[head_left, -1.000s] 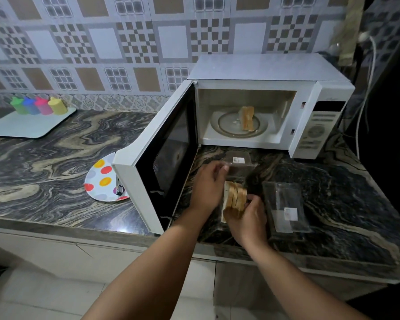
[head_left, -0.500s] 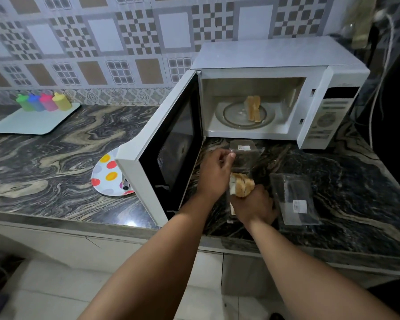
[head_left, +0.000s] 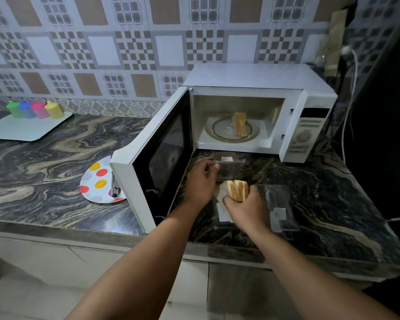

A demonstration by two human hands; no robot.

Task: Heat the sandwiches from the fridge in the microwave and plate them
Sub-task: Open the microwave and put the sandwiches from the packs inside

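1. The right hand [head_left: 246, 210] is closed around a sandwich [head_left: 237, 190], lifted just above an open clear box [head_left: 222, 212] on the counter [head_left: 321, 204].
2. The left hand [head_left: 200, 181] pinches the box lid [head_left: 229, 168].
3. A second clear box [head_left: 278, 209] lies just right of the right hand.
4. A dotted plate [head_left: 96, 181] sits left of the open door [head_left: 157, 165].
5. Another sandwich [head_left: 240, 127] stands on the turntable [head_left: 219, 130] inside the microwave [head_left: 252, 77].

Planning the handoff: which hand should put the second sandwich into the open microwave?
Right. The right hand already grips the toasted sandwich; the left hand is pinching the clear plastic sandwich box.
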